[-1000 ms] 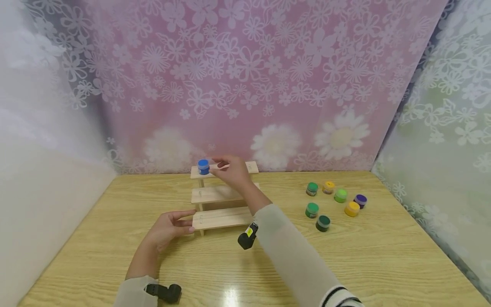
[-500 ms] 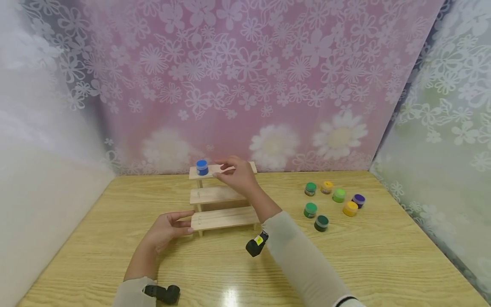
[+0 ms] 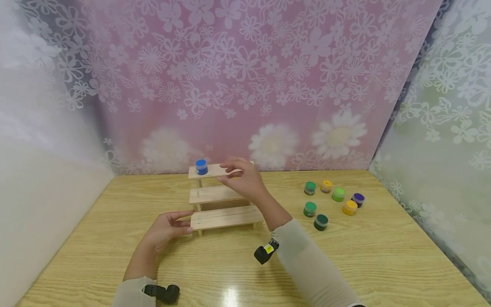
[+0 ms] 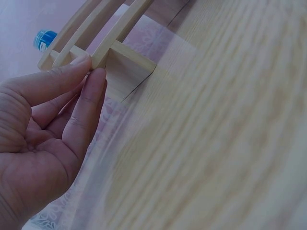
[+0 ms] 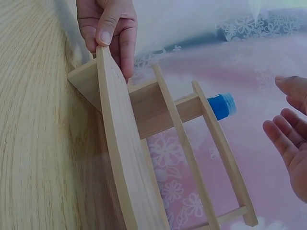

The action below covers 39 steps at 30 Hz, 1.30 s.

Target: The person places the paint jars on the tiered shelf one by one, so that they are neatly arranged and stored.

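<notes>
Sleeves (image 3: 134, 293) in pale cloth reach over the near part of the worktop (image 3: 215, 268), where a broad stretch of wood grain lies before a three-tier wooden stand (image 3: 215, 195). Of the two hands, the left hand (image 3: 163, 230) pinches the left end of the lowest board (image 3: 224, 217) between thumb and fingertips, right at its edge. Across a gap to the stand's right come a dark green jar (image 3: 321, 222), a green jar (image 3: 310, 209), a yellow jar (image 3: 350, 208) with a purple jar (image 3: 358, 200) just beside it, a light green jar (image 3: 338, 195), then a second green jar (image 3: 310, 188) and second yellow jar (image 3: 326, 186); worktop shows between them and the right edge. The right hand (image 3: 247, 181) hovers near the top board (image 3: 215, 171), thumb and fingers parted, apart from the wood. Upright near that board's left end stands a blue jar (image 3: 201, 167), with space between it and the fingertips. A pink flowered backdrop (image 3: 230, 85) rises beyond the far edge.
</notes>
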### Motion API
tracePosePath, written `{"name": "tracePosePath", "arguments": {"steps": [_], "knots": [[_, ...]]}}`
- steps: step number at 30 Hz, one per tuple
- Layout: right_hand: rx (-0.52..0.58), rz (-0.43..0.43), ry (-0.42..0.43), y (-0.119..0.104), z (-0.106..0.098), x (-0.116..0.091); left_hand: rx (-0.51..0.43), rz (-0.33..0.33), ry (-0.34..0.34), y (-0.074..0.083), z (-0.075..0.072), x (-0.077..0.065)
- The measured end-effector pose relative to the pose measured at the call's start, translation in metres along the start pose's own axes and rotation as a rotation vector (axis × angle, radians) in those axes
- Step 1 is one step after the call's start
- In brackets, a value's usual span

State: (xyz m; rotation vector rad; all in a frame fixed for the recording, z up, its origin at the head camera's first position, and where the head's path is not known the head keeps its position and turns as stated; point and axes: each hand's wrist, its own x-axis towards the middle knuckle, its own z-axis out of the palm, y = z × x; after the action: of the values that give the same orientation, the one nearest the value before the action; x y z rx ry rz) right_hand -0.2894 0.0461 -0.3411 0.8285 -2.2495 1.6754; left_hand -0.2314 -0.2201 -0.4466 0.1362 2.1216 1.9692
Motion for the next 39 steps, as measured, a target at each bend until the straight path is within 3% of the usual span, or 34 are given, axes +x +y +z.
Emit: {"name": "tracePosePath", "arguments": {"steps": [8,19,26,33,39], "knots": [[0.004,-0.055,-0.036,0.000,-0.014,-0.010,0.014,0.023,-0.020,0.002,-0.001,-0.001],[-0.069,-0.055,-0.142,0.002,-0.041,-0.026,0.025,0.010,0.006,0.001,0.000,-0.001],[-0.089,-0.059,-0.137,0.003,-0.054,-0.035,0.026,-0.001,0.030,0.000,0.001,-0.001],[-0.077,-0.117,-0.135,0.004,-0.063,-0.046,0.029,-0.013,0.050,-0.002,0.002,0.000],[-0.121,-0.093,-0.144,-0.003,-0.071,-0.057,0.034,-0.005,0.043,0.001,0.003,-0.001]]}}
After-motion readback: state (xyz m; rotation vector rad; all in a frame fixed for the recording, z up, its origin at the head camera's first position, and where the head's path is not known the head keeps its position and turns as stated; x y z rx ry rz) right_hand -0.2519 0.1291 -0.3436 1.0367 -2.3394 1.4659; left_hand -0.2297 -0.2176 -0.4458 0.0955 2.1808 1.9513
